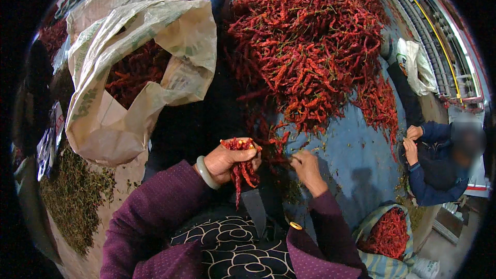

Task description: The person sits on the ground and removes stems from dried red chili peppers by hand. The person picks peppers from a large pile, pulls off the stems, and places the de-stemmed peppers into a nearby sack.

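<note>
A bunch of dried red chillies [243,171] is clasped in my left hand [223,161], its thumb pressed across them. Their pale ends stick up above the fingers, and the tips hang below. A pale bangle [207,173] circles that wrist. To the right, my right hand [308,169] is over the blue sheet [356,137], thumb and forefinger pinched together. Something dark and reddish lies by its fingertips; whether it is gripped is unclear. Beyond both hands spreads a large pile of red chillies [310,46].
An open whitish woven sack [106,119] with chillies inside stands at the left. Greenish-brown stems [72,201] lie heaped below it. A striped sack [361,222] of chillies is at lower right. A co-worker in a dark blue jacket [434,188] sits at the right, hands together.
</note>
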### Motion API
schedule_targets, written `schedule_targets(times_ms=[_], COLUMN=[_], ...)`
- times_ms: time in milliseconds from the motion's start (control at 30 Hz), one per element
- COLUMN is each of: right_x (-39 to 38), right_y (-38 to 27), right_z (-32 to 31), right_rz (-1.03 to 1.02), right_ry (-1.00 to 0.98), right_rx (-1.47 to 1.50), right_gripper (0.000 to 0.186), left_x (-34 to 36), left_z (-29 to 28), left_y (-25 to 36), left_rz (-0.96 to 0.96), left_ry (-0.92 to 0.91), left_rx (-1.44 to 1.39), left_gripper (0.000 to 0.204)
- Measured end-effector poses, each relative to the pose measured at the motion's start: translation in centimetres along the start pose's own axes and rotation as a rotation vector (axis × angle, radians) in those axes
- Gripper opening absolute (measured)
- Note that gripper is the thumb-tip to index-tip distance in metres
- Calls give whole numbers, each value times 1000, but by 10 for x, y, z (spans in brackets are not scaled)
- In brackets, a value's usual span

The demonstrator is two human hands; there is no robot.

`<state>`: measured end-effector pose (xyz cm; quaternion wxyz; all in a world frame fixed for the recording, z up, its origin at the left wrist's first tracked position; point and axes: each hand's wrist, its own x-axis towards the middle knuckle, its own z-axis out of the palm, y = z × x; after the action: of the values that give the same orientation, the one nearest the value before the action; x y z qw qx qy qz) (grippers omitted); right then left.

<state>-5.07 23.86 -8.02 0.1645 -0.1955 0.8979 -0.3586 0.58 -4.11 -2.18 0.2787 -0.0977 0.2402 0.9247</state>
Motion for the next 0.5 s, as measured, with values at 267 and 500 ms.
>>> schedule_targets(times_ms=[267,500], right_x=[65,24], right_y=[39,-34], right_z=[38,-27], right_rz=[302,427], right_ry=[98,2], right_rx=[-223,873], right_gripper=[19,15], left_x=[-6,-10], left_z=[18,32], left_y=[11,8], left_rz=[-3,242], left_ry=[139,52], left_rx=[265,702], left_gripper=[16,14])
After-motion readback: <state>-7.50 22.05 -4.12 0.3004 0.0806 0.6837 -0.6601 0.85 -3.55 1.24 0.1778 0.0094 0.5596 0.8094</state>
